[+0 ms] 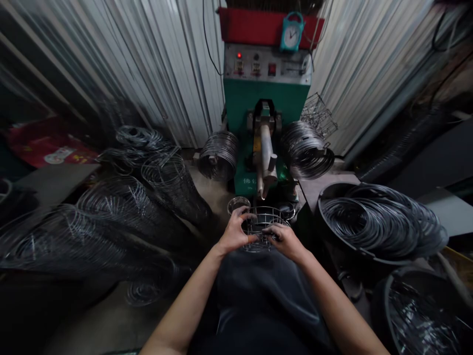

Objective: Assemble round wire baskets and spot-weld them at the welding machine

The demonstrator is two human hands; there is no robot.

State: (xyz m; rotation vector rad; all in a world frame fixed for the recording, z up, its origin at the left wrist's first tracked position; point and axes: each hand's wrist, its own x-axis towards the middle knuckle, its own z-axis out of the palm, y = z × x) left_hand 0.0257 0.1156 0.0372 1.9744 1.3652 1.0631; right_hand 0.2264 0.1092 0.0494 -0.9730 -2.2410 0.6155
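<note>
Between my two hands is a round wire basket [263,215], a cage of thin shiny rods. My left hand [239,230] grips its left side, thumb toward me and fingers over the upper part. On the right side my right hand [281,237] has its fingers closed on the basket's wires. Just beyond the basket is the electrode tip [263,190] of a green welding machine [242,98]; whether the two touch I cannot tell. Small metal rings lie by the machine's foot, one of them a wire ring [238,203] beyond my left hand.
Wire hoops hang in a left bundle [219,154] and a right bundle [306,150] beside the machine. Stacked wire baskets [121,207] crowd the left. At right stand a tub [325,231] of wire rings and a bin [386,305] of metal pieces. A blue clock [291,33] sits on top.
</note>
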